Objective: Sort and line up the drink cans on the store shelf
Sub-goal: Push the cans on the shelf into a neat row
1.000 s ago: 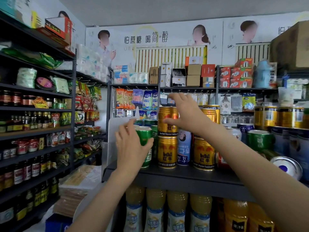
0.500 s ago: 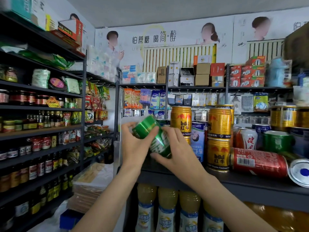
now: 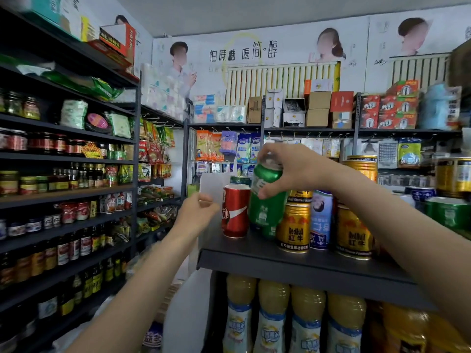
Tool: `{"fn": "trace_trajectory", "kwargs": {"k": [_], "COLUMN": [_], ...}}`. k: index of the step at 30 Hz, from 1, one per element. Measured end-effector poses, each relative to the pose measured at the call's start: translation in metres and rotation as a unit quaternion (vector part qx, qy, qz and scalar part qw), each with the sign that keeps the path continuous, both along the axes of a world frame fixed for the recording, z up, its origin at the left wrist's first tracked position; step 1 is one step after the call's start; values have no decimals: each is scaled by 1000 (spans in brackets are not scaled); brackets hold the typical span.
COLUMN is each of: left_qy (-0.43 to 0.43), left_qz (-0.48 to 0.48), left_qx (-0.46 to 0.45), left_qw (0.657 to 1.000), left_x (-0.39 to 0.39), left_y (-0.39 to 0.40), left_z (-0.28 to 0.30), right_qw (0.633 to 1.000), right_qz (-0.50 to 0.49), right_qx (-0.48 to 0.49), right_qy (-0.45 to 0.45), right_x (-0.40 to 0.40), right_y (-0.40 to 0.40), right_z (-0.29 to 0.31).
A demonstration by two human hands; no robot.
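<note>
My right hand [image 3: 290, 169] grips a green drink can [image 3: 266, 200] by its top and holds it slightly tilted, low over the dark shelf [image 3: 293, 263]. The can hangs between a red cola can [image 3: 235, 212] and a gold Red Bull can [image 3: 294, 226]. My left hand [image 3: 197, 212] sits just left of the red can with its fingers loosely curled, fingertips at the can's side and nothing in its grasp. A blue-and-white can [image 3: 321, 220] and another gold can [image 3: 354, 233] stand further right. More gold cans [image 3: 363, 169] are stacked above them.
A white divider panel [image 3: 214, 186] stands at the shelf's left end, with another green can [image 3: 240, 180] behind the red one. Yellow juice bottles [image 3: 274, 314] fill the level below. Racks of jars and sauce bottles [image 3: 63, 179] line the aisle's left side.
The green can went from both hands to my right hand alone and moved right toward the shelf. My left hand dropped away to the left, beside the red can.
</note>
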State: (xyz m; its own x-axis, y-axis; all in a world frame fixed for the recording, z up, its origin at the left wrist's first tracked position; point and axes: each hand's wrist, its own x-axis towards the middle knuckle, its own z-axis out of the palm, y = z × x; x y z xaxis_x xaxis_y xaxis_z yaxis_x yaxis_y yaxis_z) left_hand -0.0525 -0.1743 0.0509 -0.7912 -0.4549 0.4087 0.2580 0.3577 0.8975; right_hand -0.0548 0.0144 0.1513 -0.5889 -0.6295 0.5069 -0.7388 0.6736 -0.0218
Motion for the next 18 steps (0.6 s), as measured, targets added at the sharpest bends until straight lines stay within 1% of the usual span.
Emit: {"fn": "trace_trajectory", "kwargs": {"k": [3, 6, 9, 12, 14, 16, 18], "left_qy": [13, 12, -7, -25, -31, -30, -27], "left_qz": [-20, -29, -18, -23, -45, -67, -82], "left_qx": [-36, -74, -95, -96, -94, -94, -82], "left_qw": [999, 997, 995, 995, 994, 993, 993], "left_x": [-9, -23, -37, -49, -55, -61, -67], "left_y": [5, 4, 0, -1, 1, 5, 8], "left_z": [-2, -3, -2, 3, 5, 3, 0], "right_qw": [995, 990, 986, 977, 978, 987, 991], "right_qz": [-26, -48, -74, -104, -107, -95, -84], "right_qx": [84, 123, 146, 186, 173, 127, 76], "right_qy": [-35, -57, -30, 28, 40, 36, 74], "right_x": [-9, -21, -27, -30, -31, -27, -24], "right_y": [-18, -27, -35, -40, -37, -31, -23], "right_z": [-9, -19, -23, -27, -32, -37, -43]}}
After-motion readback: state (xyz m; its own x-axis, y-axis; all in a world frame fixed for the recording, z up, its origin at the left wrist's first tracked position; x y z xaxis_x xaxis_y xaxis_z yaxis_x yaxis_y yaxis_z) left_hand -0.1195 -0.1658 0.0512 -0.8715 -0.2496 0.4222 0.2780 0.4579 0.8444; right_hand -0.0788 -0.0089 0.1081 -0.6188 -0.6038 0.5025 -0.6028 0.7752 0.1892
